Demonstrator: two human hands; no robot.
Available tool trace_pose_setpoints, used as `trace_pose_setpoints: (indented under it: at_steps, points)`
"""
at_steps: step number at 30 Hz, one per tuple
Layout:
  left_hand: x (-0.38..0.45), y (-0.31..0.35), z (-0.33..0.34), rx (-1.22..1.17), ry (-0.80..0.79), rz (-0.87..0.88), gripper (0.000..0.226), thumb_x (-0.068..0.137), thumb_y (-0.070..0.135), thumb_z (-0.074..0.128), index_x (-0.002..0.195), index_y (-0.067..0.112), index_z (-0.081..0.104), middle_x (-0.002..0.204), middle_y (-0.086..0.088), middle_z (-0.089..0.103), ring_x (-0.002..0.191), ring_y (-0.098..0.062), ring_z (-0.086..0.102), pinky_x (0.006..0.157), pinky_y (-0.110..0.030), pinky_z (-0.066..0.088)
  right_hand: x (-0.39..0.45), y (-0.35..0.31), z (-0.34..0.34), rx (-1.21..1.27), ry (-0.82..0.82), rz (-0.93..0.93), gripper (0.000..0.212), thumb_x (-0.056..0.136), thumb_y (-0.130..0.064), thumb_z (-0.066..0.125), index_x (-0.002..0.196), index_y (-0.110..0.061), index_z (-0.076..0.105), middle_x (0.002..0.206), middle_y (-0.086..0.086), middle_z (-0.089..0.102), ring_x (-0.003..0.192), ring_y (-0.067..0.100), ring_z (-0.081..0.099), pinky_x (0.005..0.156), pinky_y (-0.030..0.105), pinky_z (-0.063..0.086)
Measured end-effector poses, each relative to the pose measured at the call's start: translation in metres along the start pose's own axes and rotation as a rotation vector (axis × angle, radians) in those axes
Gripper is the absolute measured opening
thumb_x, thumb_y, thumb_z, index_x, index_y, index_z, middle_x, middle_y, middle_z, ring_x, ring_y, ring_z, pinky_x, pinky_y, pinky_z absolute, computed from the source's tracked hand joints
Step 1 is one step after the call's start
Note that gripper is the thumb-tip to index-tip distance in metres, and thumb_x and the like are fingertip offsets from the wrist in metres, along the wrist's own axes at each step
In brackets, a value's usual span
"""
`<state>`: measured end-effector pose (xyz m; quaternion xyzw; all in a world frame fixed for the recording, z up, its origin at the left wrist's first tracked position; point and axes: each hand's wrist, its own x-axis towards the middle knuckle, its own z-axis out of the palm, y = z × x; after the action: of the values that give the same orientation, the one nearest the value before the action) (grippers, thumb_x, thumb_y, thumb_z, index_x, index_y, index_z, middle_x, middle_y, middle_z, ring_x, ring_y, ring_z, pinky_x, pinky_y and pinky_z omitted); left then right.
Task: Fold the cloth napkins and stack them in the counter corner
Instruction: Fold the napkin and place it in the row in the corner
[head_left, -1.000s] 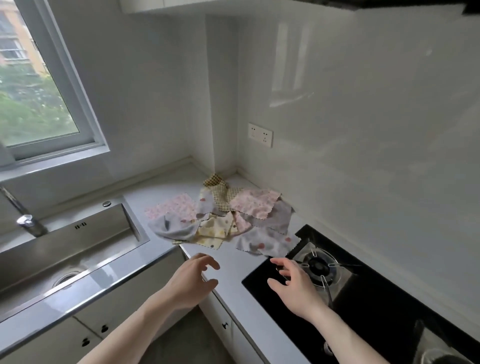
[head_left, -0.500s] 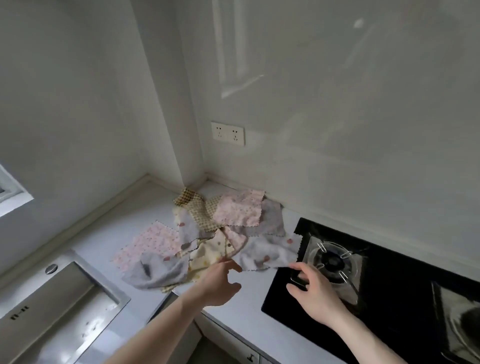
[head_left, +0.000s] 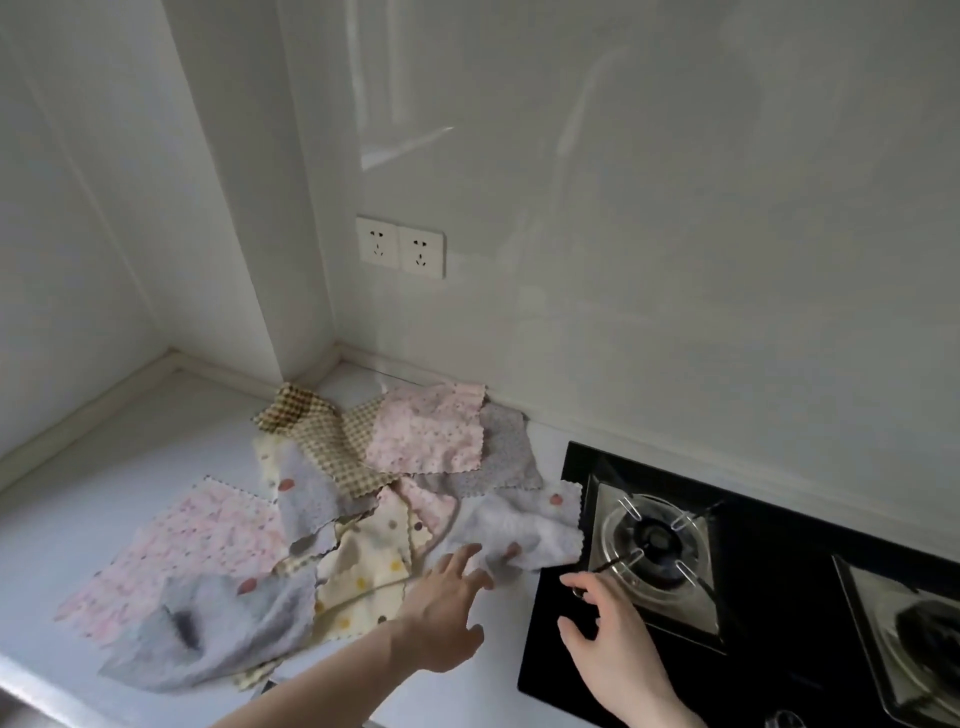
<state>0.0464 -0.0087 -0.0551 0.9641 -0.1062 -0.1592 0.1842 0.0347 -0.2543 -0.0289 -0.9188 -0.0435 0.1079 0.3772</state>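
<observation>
Since half a second ago both hands have come forward toward the cloths: the left hand (head_left: 441, 618), which then hovered short of the pile, now reaches with straight, spread fingers whose tips touch the near edge of the white napkin (head_left: 519, 525), and the right hand (head_left: 608, 634) has slid in over the near left corner of the black gas hob (head_left: 779, 623), its fingers loosely bent and holding nothing, just short of that napkin's right edge. Neither hand grips anything. The white napkin, printed with reddish spots, lies rumpled on the counter (head_left: 93, 525) right against the hob's left edge, one corner lapping onto the black glass beside the left burner (head_left: 654, 551). The rest of the napkins lie unfolded in a loose overlapping heap spreading from the counter's back corner toward its front edge: a checked tan napkin (head_left: 327, 441) nearest the corner, a pink flowered napkin (head_left: 426, 431) on top of a grey napkin (head_left: 504, 457) along the back wall, a cream dotted napkin (head_left: 363, 561) in the middle, a second pink napkin (head_left: 192, 545) lying flat to the left, and a crumpled grey napkin with red spots (head_left: 208, 634) hanging at the front edge. A double wall socket (head_left: 400, 247) sits on the back wall above the heap. A second burner (head_left: 919, 629) shows at the right edge of the hob.
</observation>
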Motion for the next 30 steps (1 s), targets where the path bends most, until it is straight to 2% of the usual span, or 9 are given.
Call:
trace_pose_setpoints:
  at_steps: [2, 5, 9, 14, 17, 21, 24, 28, 30]
  points:
    - [0.015, -0.01, 0.016, 0.037, 0.029, 0.052, 0.06, 0.088, 0.048, 0.058, 0.145, 0.034, 0.047, 0.169, 0.003, 0.006, 0.154, -0.023, 0.013, 0.122, -0.038, 0.023, 0.014, 0.014, 0.01, -0.043, 0.022, -0.028, 0.041, 0.091, -0.025, 0.07, 0.123, -0.045, 0.055, 0.123, -0.036, 0.045, 0.119, -0.015, 0.046, 0.103, 0.022, 0.046]
    - [0.026, -0.022, 0.051, 0.079, 0.124, 0.133, 0.066, 0.09, 0.053, 0.048, 0.152, 0.033, 0.036, 0.169, -0.003, 0.014, 0.155, -0.025, 0.01, 0.124, -0.036, 0.01, 0.027, 0.04, 0.031, -0.101, 0.048, -0.097, 0.04, 0.091, -0.025, 0.068, 0.124, -0.043, 0.055, 0.125, -0.036, 0.042, 0.121, -0.016, 0.044, 0.102, 0.018, 0.043]
    - [0.027, -0.031, 0.089, 0.073, 0.304, 0.164, 0.069, 0.094, 0.061, 0.038, 0.156, 0.037, 0.022, 0.17, 0.007, 0.009, 0.157, -0.014, 0.001, 0.126, -0.036, -0.003, 0.037, 0.075, 0.066, -0.176, 0.059, -0.233, 0.037, 0.091, -0.032, 0.062, 0.126, -0.042, 0.054, 0.128, -0.035, 0.04, 0.125, -0.011, 0.042, 0.103, 0.013, 0.037]
    - [0.029, -0.04, 0.107, 0.108, 0.451, 0.197, 0.078, 0.093, 0.06, 0.04, 0.161, 0.027, 0.021, 0.167, 0.009, 0.02, 0.153, -0.012, 0.018, 0.12, -0.017, -0.011, 0.041, 0.102, 0.095, -0.302, 0.214, -0.389, 0.038, 0.091, -0.048, 0.045, 0.128, -0.044, 0.052, 0.128, -0.035, 0.041, 0.12, -0.011, 0.038, 0.099, 0.02, 0.036]
    - [0.031, -0.044, 0.115, 0.106, 0.446, 0.203, 0.08, 0.093, 0.058, 0.036, 0.162, 0.027, 0.008, 0.168, 0.01, 0.014, 0.154, -0.009, 0.011, 0.123, -0.021, -0.005, 0.042, 0.107, 0.1, -0.32, 0.268, -0.447, 0.041, 0.091, -0.049, 0.043, 0.132, -0.044, 0.048, 0.13, -0.035, 0.04, 0.12, -0.009, 0.04, 0.102, 0.02, 0.035]
    - [0.034, -0.045, 0.121, 0.101, 0.479, 0.235, 0.075, 0.087, 0.052, 0.037, 0.157, 0.029, 0.02, 0.158, 0.009, 0.032, 0.145, -0.011, 0.03, 0.123, -0.023, 0.016, 0.039, 0.109, 0.101, -0.29, 0.312, -0.47, 0.04, 0.095, -0.038, 0.056, 0.134, -0.038, 0.049, 0.131, -0.03, 0.042, 0.123, -0.004, 0.045, 0.104, 0.023, 0.039]
    - [0.033, -0.043, 0.124, 0.093, 0.51, 0.23, 0.067, 0.086, 0.045, 0.043, 0.151, 0.03, 0.031, 0.146, 0.007, 0.045, 0.134, -0.015, 0.044, 0.115, -0.024, 0.03, 0.038, 0.11, 0.103, -0.287, 0.356, -0.47, 0.039, 0.094, -0.033, 0.061, 0.131, -0.035, 0.051, 0.127, -0.026, 0.045, 0.118, 0.0, 0.05, 0.099, 0.025, 0.043]
    - [0.02, -0.034, 0.118, 0.108, 0.566, 0.202, 0.059, 0.091, 0.03, 0.051, 0.149, 0.031, 0.041, 0.145, 0.003, 0.054, 0.123, -0.024, 0.059, 0.095, -0.033, 0.048, 0.031, 0.107, 0.107, -0.271, 0.395, -0.403, 0.035, 0.093, -0.032, 0.062, 0.127, -0.034, 0.053, 0.125, -0.019, 0.049, 0.116, 0.008, 0.055, 0.095, 0.03, 0.046]
    - [0.007, -0.025, 0.117, 0.162, 0.597, 0.219, 0.05, 0.095, 0.028, 0.052, 0.144, 0.033, 0.05, 0.141, 0.005, 0.059, 0.116, -0.026, 0.064, 0.088, -0.035, 0.051, 0.016, 0.104, 0.11, -0.244, 0.413, -0.351, 0.035, 0.093, -0.031, 0.062, 0.127, -0.033, 0.054, 0.127, -0.015, 0.051, 0.118, 0.013, 0.056, 0.095, 0.034, 0.048]
